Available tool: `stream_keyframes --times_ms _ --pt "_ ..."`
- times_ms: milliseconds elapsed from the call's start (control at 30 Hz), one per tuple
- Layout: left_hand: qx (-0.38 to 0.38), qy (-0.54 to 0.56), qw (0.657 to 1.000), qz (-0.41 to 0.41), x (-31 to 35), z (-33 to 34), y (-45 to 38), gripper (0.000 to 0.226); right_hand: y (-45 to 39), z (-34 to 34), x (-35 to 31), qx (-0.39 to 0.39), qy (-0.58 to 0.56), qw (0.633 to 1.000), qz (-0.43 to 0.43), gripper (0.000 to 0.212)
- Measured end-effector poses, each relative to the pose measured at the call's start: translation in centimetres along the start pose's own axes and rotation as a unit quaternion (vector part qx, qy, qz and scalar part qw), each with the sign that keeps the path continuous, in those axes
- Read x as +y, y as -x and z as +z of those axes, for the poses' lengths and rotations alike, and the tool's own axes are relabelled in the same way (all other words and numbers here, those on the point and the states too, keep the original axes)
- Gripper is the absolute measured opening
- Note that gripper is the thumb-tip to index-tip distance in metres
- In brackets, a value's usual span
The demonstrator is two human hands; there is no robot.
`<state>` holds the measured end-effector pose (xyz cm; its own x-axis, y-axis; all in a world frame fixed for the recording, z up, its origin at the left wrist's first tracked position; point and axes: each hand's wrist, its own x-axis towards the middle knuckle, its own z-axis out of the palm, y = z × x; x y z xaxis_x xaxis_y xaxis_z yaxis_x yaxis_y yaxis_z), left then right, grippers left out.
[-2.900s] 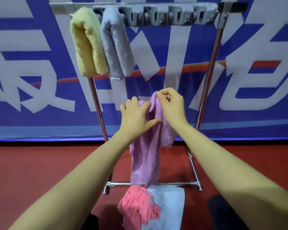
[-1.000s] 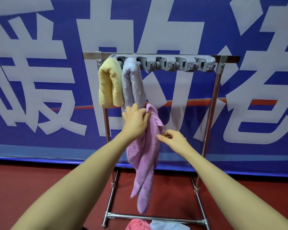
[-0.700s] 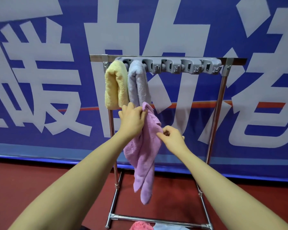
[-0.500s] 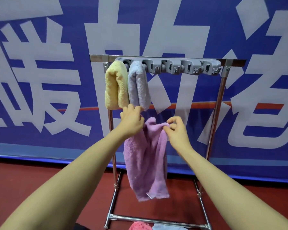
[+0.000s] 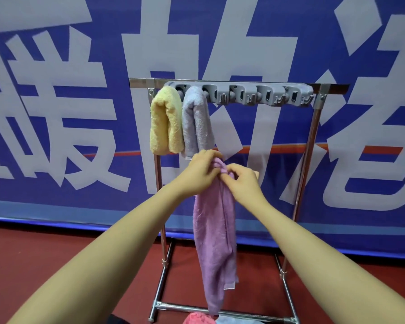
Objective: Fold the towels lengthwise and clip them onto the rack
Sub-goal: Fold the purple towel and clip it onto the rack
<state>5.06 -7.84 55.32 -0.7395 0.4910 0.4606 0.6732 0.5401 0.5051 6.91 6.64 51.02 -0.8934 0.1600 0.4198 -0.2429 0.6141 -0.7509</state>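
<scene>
Your left hand and right hand both pinch the top of the soft purple terry towel, which hangs below the grey plastic clip rail. If one pinch slips, the fold may open. Both forearms reach forward, hands touching.

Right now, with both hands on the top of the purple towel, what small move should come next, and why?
Probably lift the gathered top of the purple terry towel toward the free third clip on the grey plastic clip bar. Left hand and right hand pinch it below the bar, beside the clipped yellow towel and grey towel.
</scene>
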Motion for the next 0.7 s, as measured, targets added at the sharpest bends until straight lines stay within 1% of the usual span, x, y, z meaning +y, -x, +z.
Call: stream_keyframes --times_ms 67,167,200,267,300,367,433,500,567,633,700 --pt "0.038 0.018 0.998 -0.042 -0.5 0.3 0.9 0.031 -0.6 -0.3 -0.1 0.025 -0.026 0.999 0.008 0.014" --pt "0.046 -0.026 0.988 -0.143 -2.6 2.5 2.1 0.031 -1.5 -1.1 -0.7 0.070 -0.043 0.997 0.008 0.013" --pt "0.043 -0.034 0.983 -0.177 -3.2 3.2 2.5 0.029 -1.8 -1.3 -1.0 0.075 -0.043 0.996 0.005 0.012" --pt "0.043 -0.037 0.976 -0.212 -3.7 4.1 2.7 0.017 -1.9 -1.7 -1.3 0.076 -0.036 0.996 0.001 0.012" --pt "0.046 -0.040 0.976 -0.211 -3.7 4.4 2.7 0.015 -2.0 -1.8 -1.3 0.077 -0.032 0.997 -0.001 0.012" --pt "0.061 -0.038 0.977 -0.201 -3.3 4.4 2.6 0.029 -1.8 -2.0 -1.3 0.087 -0.033 0.996 -0.002 0.013" --pt "0.075 -0.018 0.978 -0.194 -2.9 4.2 2.5 0.035 -1.5 -2.3 -1.4 0.107 -0.040 0.993 0.017 0.018" --pt "0.086 0.010 0.977 -0.193 -2.7 4.0 2.2 0.034 -1.3 -2.6 -1.1 0.141 -0.013 0.989 0.039 0.020" --pt "0.105 0.043 0.974 -0.198 -2.7 3.7 1.9 0.031 -1.2 -2.9 -0.5 0.167 0.013 0.984 0.058 0.016" --pt "0.135 0.064 0.967 -0.208 -2.8 3.5 1.5 0.030 -1.1 -3.2 0.0 0.180 0.006 0.981 0.071 0.014" --pt "0.162 0.062 0.961 -0.216 -2.7 3.2 1.2 0.030 -0.9 -3.4 0.2 0.193 -0.020 0.979 0.070 0.019"
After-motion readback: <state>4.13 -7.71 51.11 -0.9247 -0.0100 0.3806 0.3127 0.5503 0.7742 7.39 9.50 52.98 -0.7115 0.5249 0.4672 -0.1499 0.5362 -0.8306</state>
